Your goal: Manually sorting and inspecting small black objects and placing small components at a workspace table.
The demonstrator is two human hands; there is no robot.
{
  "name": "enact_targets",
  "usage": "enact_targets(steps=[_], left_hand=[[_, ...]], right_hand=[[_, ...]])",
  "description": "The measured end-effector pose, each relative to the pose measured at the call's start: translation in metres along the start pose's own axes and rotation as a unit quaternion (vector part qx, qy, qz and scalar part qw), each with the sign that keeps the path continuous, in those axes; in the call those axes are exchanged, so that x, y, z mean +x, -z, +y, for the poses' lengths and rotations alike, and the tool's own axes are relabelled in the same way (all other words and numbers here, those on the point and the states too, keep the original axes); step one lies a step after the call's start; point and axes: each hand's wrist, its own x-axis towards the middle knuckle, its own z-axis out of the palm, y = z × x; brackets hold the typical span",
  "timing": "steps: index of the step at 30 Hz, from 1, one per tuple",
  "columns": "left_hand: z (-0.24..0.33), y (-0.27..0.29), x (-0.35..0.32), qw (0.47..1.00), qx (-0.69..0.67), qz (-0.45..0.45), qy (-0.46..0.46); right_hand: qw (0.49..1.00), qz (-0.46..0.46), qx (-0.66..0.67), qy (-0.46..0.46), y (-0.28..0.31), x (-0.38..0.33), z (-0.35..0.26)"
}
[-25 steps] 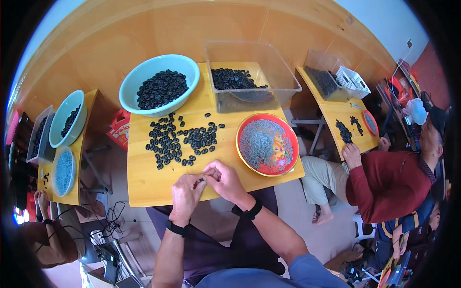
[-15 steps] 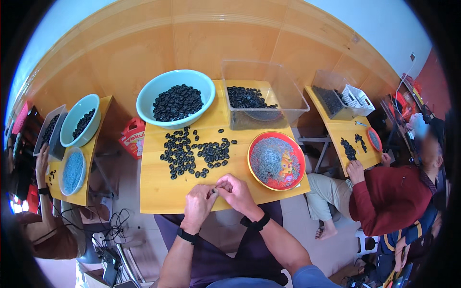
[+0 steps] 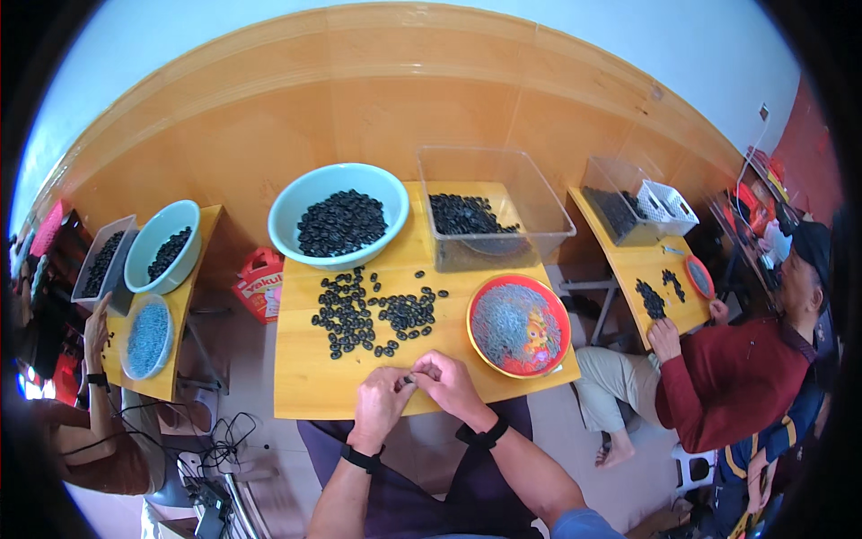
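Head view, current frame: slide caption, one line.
Left hand and right hand pinch a small dark piece at a yellow table, loose black oval pieces ahead, red bowl at right.

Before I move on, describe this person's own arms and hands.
The left hand and right hand are ungloved, each with a black wristband. Both forearms are bare; a blue sleeve shows on the right, none on the left.
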Motion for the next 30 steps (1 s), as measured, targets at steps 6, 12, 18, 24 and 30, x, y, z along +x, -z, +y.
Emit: enact_targets(steps=[6,12,18,24,30], left_hand=[[0.007,0.008,0.005,0.987,-0.140,-0.071,0.047],[-0.019,0.003,0.009,0.954,-0.197,0.181,0.131],[-0.017,-0.004,0.016,0.930,-0.246,0.241,0.127],[-0.016,-0.001,0.012,0.940,-0.208,0.231,0.141],[-0.018,0.000,0.010,0.945,-0.194,0.233,0.126]], right_hand=[[0.983,-0.058,0.022,-0.173,0.037,-0.002,-0.006],[0.998,-0.041,0.031,-0.039,0.037,0.041,-0.086],[0.991,0.034,-0.100,0.079,0.019,0.086,-0.091],[0.945,-0.028,-0.312,0.096,-0.020,0.060,-0.044],[0.917,-0.095,-0.355,0.154,-0.019,0.048,-0.033]])
